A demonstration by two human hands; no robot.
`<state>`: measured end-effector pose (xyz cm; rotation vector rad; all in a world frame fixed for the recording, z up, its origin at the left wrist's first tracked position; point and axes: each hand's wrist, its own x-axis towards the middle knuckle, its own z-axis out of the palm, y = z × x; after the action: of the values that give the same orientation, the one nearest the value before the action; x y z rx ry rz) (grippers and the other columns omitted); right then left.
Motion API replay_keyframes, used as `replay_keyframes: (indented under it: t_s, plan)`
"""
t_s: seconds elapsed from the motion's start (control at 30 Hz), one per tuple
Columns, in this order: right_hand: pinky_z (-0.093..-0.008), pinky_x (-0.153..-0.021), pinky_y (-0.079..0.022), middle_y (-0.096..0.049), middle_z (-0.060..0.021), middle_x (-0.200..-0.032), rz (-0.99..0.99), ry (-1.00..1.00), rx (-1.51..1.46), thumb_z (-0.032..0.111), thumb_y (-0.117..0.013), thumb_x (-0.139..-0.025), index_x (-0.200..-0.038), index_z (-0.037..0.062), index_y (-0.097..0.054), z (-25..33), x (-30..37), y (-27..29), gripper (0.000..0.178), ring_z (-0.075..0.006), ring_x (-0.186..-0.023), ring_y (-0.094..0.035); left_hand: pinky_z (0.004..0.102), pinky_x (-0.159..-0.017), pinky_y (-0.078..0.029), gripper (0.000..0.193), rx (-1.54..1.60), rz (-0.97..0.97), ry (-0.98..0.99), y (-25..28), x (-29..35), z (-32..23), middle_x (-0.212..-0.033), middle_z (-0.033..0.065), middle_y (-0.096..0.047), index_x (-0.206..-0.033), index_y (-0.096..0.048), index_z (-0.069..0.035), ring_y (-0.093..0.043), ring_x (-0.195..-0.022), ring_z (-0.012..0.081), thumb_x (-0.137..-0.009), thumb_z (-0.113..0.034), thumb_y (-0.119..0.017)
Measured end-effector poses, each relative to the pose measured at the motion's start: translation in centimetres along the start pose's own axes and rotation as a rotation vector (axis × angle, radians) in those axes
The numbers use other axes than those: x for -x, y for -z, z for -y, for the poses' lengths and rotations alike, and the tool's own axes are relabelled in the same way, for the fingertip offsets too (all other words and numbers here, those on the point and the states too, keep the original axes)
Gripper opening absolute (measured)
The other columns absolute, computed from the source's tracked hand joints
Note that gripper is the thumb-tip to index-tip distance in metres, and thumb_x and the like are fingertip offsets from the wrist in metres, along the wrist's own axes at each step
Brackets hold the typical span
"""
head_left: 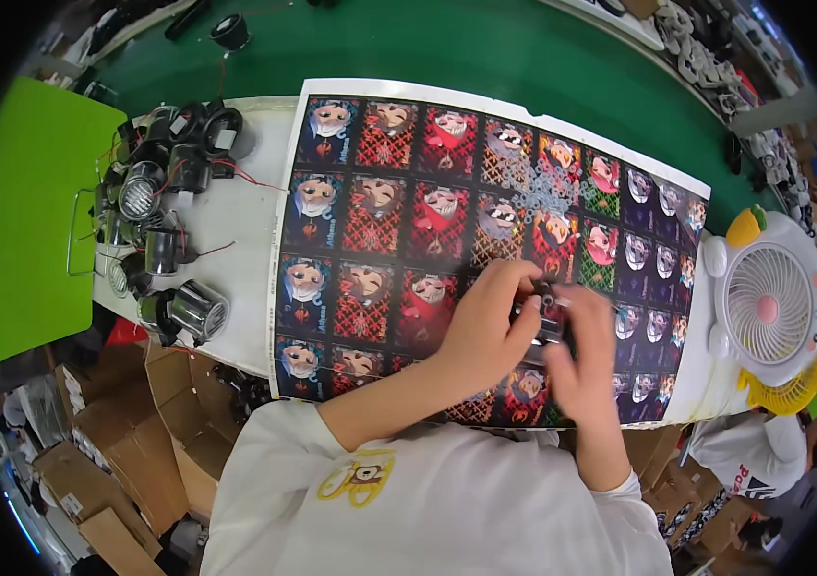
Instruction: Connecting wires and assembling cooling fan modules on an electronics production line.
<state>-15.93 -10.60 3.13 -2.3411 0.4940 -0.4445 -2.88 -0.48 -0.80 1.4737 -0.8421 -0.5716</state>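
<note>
As your head camera looks down, head view: your two hands are close together over the printed sheet [428, 94], with a small dark part between them.
Left hand [490, 322]: comes in from the lower left, thumb and fingers clamped on the near left side of the part.
Right hand [586, 355]: blurred, at the part's right side, thumb low and fingers curled above; whether it grips or only touches, you cannot tell.
Dark part [550, 312]: glossy, raised over the lower middle of the sheet; fingers cover much of it and fine detail is blurred.
Sheet lettering: rows of cartoon figures on dark panels inside a white border; light-blue writing runs beside the blue-haired figures in your left column, red writing on some neighbouring panels.
Small pale pieces [543, 189]: loose pile on the sheet, beyond your hands.
Cylinders [199, 312]: dark and shiny, clustered on the white tabletop [260, 230] to your left; a pale label shows on one at the back, and red wires [260, 180] trail towards the sheet.
White fan [764, 307]: round grille, pink hub, just off the sheet's right edge; a yellow fan [791, 384] sits under its lower side.
Your shirt [274, 480]: white, yellow cartoon print on the chest.
Person at right [749, 446]: white top with dark and red lettering, beyond the table edge.
Cardboard boxes [130, 451]: open, below the table on your left.
</note>
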Motion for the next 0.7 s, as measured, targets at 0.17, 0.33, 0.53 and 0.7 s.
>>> replay_keyframes:
  t_s: [0.17,0.33,0.53,0.7]
  plan:
    - [-0.0417,-0.090,-0.047,-0.057,-0.0187,-0.114,0.033,-0.002,-0.201,0.019,-0.075,-0.076,-0.131,-0.0004,-0.050,-0.5,-3.2,-0.4,0.063,-0.0319,-0.105,-0.058,0.0423,-0.087,-0.047,0.036,-0.572,-0.149,-0.285,4.7,-1.8,-2.7,-0.111,0.0152,-0.055,-0.115,-0.053,-0.002,-0.054,-0.101,0.0336,-0.080,-0.001,-0.062]
    - [-0.0375,-0.094,-0.046,-0.059,-0.0164,-0.116,-0.370,-0.034,-0.056,0.017,-0.074,-0.080,-0.127,0.0021,-0.055,-6.6,-14.4,2.8,0.053,-0.0303,-0.109,-0.058,0.0444,-0.078,-0.047,0.025,-1.110,-0.462,-0.121,18.0,-5.5,-1.9,-0.092,0.0143,-0.060,-0.111,-0.063,-0.006,-0.059,-0.090,0.0330,-0.086,-0.004,-0.057]
    - [-0.0452,-0.096,-0.045,-0.058,-0.0224,-0.117,-0.486,-0.002,0.466,0.031,-0.077,-0.077,-0.125,0.0040,-0.058,-16.4,-26.9,1.8,0.058,-0.0376,-0.111,-0.054,0.0450,-0.073,-0.049,0.025,-1.422,-0.283,0.019,23.9,-6.0,1.1,-0.094,0.0130,-0.059,-0.109,-0.065,-0.010,-0.060,-0.089,0.0348,-0.086,-0.004,-0.057]
    - [-0.0459,-0.095,-0.046,-0.054,-0.0216,-0.121,-0.466,-0.035,0.629,0.025,-0.074,-0.080,-0.124,0.0061,-0.058,-14.5,-26.5,-0.1,0.050,-0.0383,-0.106,-0.055,0.0441,-0.074,-0.050,0.012,-1.536,-0.212,0.143,23.5,-6.2,0.8,-0.090,0.0122,-0.059,-0.091,-0.067,-0.004,-0.061,-0.090,0.0346,-0.084,-0.005,-0.058]
